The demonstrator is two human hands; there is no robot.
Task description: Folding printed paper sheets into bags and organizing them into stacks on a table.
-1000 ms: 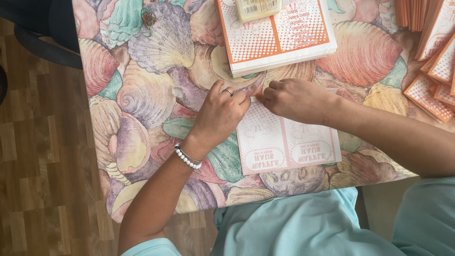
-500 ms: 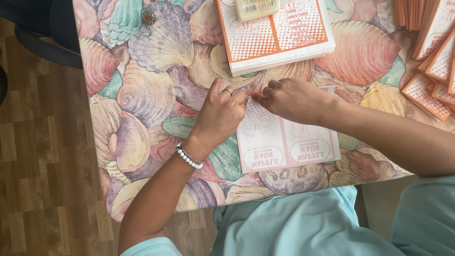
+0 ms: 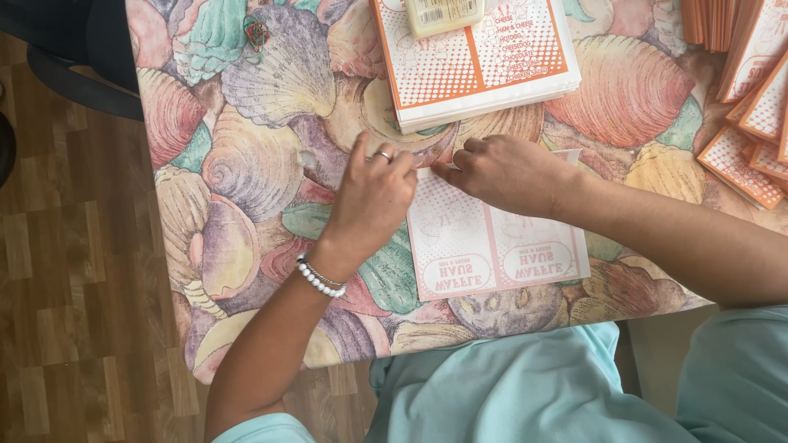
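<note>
Left hand (image 3: 373, 201) and right hand (image 3: 505, 172) both down on the far edge of a flat paper sheet (image 3: 492, 242), fingertips pinching or pressing that edge where the two hands nearly meet. Ring on a left finger, white bead bracelet (image 3: 318, 277) on the left wrist. Cannot tell whether the paper edge is clamped between fingers or only pressed flat.

Sheet lying flat near the near edge of the tabletop (image 3: 246, 164), just right of the left wrist. White paper, pale orange-pink print: dotted pattern over the far part, two oval emblems along the near part, a centre line splitting it into two panels. Printing upside down to the camera. Far right corner partly hidden under the right hand.

Tabletop covered with a seashell-pattern cloth in pink, purple, green, tan. Far side: stack of orange-and-white printed paper sheets (image 3: 484, 61), a small yellowish packet (image 3: 443, 12) on top. Far right: more orange-printed pieces (image 3: 751, 107), fanned and overlapping. Left: wood floor (image 3: 66, 262).
</note>
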